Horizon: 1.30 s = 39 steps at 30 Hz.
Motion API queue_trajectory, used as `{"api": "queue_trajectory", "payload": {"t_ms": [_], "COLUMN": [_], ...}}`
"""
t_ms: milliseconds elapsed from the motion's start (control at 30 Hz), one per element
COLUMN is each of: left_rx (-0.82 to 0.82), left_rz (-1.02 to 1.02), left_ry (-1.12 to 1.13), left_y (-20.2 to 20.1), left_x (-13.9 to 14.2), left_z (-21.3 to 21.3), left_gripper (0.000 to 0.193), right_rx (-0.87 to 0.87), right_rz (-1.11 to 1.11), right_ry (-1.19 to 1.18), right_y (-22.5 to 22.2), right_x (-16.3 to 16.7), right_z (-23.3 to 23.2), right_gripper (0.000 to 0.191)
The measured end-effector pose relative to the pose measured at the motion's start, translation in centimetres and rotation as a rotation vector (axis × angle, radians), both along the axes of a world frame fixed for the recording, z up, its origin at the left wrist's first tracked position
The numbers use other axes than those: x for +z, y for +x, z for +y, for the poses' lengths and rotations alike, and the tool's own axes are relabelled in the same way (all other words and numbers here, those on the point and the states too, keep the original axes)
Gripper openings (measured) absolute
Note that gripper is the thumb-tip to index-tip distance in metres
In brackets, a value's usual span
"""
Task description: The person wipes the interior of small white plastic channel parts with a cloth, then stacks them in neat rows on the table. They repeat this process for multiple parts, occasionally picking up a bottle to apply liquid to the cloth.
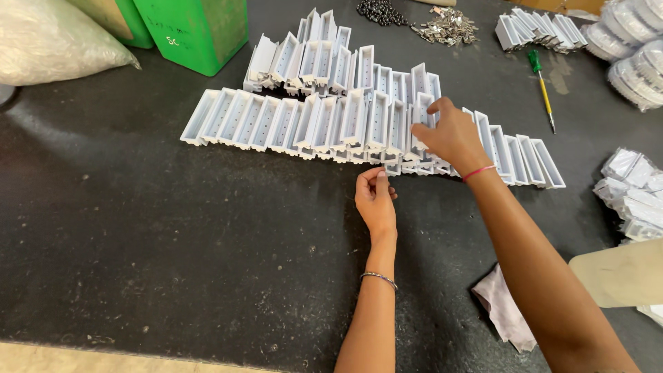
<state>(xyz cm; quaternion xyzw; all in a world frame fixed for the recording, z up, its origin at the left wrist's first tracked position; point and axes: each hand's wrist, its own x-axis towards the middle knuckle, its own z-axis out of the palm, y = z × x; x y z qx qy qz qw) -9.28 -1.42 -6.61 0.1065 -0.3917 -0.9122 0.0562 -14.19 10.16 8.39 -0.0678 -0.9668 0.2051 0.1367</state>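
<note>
From above, the dark table is dusty and scratched. White housings lie on it in long rows. The right hand grips one housing in the front row. The left hand, fingers loosely curled, touches the row's near edge. A green bin, a screwdriver and a rag lie around.

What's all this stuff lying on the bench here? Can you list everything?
plastic housings: dozens, white, rows across table middle
more housings: a stack, white, top right
screwdriver: one, green handle, right
metal clips: a pile, silver, top centre
bins: two, green, top left
bag: one, clear, top left
cloth: one, pale pink, bottom right
table: one, black
left hand: at row's near edge
right hand: gripping a housing
</note>
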Motion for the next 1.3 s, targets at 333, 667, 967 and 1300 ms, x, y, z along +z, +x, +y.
{"api": "queue_trajectory", "payload": {"t_ms": [333,667,967,1300], "left_rx": [-0.035,0.242,0.482,0.484], "left_rz": [-0.019,0.085,0.146,0.463], "left_ry": [0.045,0.012,-0.074,-1.027], "left_y": [0.2,0.3,0.5,-22.5], "left_x": [0.5,1.7,4.9,9.7], "left_z": [-0.4,-2.6,-6.0,-11.5], "left_gripper": [0.01,0.01,0.013,0.018], "right_rx": [0.114,0.165,0.206,0.117], "right_rz": [0.289,0.145,-0.015,-0.084], "right_ry": [0.172,-1.031,-1.102,-0.955], "right_y": [3.4,10.3,9.7,8.9], "right_x": [1.1,-8.1,-13.3,-12.2], "right_z": [-1.6,-5.6,-7.6,-8.1], "right_gripper": [0.038,0.021,0.018,0.018]}}
